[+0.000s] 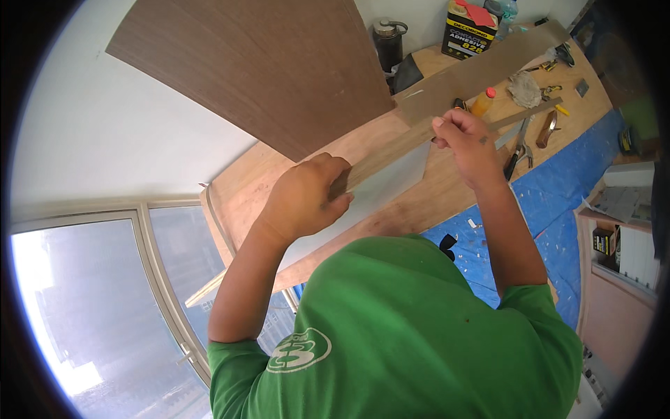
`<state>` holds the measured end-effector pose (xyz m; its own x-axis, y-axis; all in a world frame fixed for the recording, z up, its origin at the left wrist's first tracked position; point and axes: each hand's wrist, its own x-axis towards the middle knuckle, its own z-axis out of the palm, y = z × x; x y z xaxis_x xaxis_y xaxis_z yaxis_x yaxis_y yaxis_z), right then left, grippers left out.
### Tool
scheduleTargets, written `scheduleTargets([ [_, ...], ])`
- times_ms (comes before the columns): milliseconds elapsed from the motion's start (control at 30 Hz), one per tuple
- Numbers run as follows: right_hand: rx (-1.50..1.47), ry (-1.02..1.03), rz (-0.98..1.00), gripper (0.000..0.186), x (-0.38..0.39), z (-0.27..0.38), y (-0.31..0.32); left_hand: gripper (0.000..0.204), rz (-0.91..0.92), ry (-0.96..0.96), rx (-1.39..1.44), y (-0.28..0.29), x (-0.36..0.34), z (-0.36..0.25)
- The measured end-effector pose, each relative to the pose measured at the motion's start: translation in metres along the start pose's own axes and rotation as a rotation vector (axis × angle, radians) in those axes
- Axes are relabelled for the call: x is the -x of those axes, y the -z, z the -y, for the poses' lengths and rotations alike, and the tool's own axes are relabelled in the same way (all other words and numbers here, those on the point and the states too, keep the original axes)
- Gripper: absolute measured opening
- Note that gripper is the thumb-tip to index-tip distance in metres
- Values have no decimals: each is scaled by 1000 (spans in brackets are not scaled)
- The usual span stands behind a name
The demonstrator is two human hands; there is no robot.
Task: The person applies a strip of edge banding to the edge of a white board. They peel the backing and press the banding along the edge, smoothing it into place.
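A worker in a green shirt (405,314) holds a long wood-grain strip (391,154) at a slant above a plywood bench (237,181), a few steps from where onlookers stand. The fingers of the left hand (301,194) close around the strip's near end, thumb below; those of the right hand (474,150) pinch it farther along, by the edge. A narrow length reaches on past the right hand toward the tools, though whether it is the same piece is hard to tell.

Below the strip, a pale sheet (380,201) lies on the bench. The job looks to be in its middle stages: the strip seems already cut to its slim shape, but it is in the hands, and nothing in view shows it fixed to anything. Placing and fastening it, if that is the aim, appear to be left.

A large brown panel (258,70) stands tilted behind the bench, with no strip visible along its edges. Toward the far end, a hammer (520,152), a wooden-handled tool (548,130) and an orange bottle (481,105) lie or stand untouched. A black-and-yellow tin (466,35) waits near the wall, its top partly covered in red.
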<state>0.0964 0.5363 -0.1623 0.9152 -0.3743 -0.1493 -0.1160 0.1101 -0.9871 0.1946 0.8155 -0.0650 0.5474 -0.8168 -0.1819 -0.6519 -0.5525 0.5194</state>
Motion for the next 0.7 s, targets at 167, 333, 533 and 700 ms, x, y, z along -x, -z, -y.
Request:
scheduleTargets([
  [167, 0, 13, -18, 22, 2, 2, 0, 39, 33, -39, -72, -3, -2, 3],
  [333, -13, 38, -66, 26, 9, 3, -3, 38, 211, 67, -83, 22, 15, 10],
  [533, -23, 15, -42, 25, 5, 0, 2, 35, 177, 64, -103, 24, 31, 7],
  [700, -63, 35, -28, 25, 4, -4, 3, 29, 153, 62, -102, 45, 23, -13],
])
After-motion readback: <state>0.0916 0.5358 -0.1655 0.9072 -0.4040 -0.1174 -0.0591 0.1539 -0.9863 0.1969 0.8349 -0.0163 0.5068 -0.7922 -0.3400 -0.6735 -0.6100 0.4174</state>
